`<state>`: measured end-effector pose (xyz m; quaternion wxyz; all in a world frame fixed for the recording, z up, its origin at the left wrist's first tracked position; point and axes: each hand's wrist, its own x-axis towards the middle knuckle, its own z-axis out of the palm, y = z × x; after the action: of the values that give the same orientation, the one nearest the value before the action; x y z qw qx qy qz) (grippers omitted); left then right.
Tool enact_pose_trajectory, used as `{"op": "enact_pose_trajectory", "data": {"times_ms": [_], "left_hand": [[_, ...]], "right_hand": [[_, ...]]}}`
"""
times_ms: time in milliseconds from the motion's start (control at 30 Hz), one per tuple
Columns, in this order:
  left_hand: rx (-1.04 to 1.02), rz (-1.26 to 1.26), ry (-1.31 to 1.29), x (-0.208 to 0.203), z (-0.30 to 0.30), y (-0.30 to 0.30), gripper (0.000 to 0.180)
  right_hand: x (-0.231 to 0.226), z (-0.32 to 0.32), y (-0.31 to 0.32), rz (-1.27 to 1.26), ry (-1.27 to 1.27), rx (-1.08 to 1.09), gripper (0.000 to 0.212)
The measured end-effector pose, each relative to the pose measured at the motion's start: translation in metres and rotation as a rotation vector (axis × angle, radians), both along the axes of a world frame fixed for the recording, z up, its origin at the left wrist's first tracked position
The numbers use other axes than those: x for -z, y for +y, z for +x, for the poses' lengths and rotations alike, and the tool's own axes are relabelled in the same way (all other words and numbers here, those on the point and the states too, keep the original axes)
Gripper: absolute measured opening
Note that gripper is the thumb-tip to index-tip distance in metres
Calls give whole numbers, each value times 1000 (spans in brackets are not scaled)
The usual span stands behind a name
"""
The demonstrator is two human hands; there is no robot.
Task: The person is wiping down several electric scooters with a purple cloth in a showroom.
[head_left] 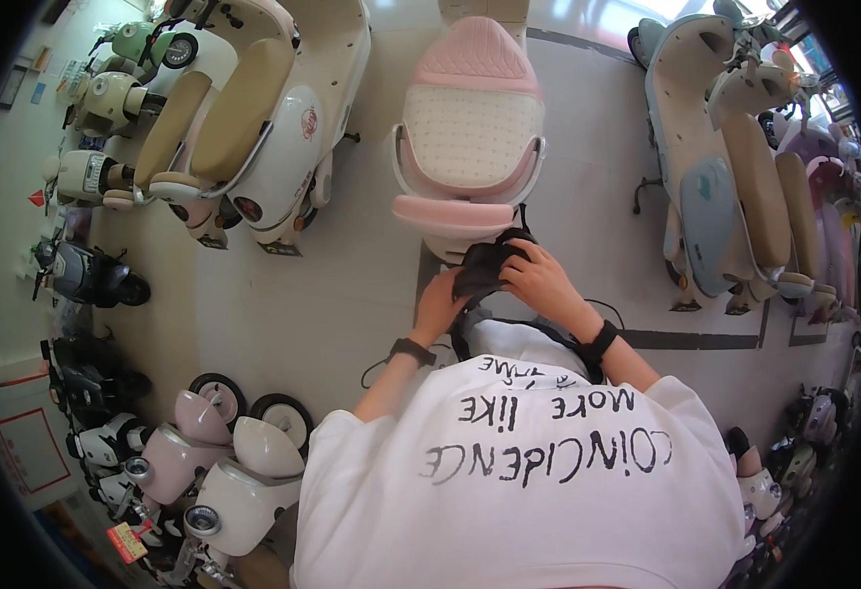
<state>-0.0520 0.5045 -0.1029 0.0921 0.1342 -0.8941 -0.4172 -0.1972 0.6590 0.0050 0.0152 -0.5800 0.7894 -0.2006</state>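
Observation:
Both my hands are on a black, soft-looking piece [483, 270] just behind a pink-and-cream scooter [475, 137]. My left hand [440, 300] is closed on its near left edge, with the fingertips partly hidden. My right hand [540, 282] grips its right side, with bent fingers over the top. What kind of thing the black piece is cannot be made out. It is close to the scooter's rear end, below the pink backrest [453, 214]; whether it touches the scooter is unclear. A black strap hangs beneath my hands, against grey-white cloth [516, 341].
Cream scooters with tan seats [259, 108] stand at the far left. A pale blue scooter [710, 226] and others line the right. Scooters with round headlights [244, 506] crowd the near left. A thin black cable [612, 309] lies on the tiled floor [303, 304].

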Motion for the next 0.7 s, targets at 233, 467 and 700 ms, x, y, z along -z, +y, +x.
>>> {"op": "enact_pose_trajectory", "data": {"times_ms": [233,467,700], "left_hand": [[287,-25,-325,27,-43,30,22],[375,63,-315,-9,-111,107,19],[450,368,-34,-43,-177,190,19]], "right_hand": [[15,-25,85,254,-386,187,11],[5,-53,194,111,-402,562,16],[12,-30,275,79,-487,829,26]]}}
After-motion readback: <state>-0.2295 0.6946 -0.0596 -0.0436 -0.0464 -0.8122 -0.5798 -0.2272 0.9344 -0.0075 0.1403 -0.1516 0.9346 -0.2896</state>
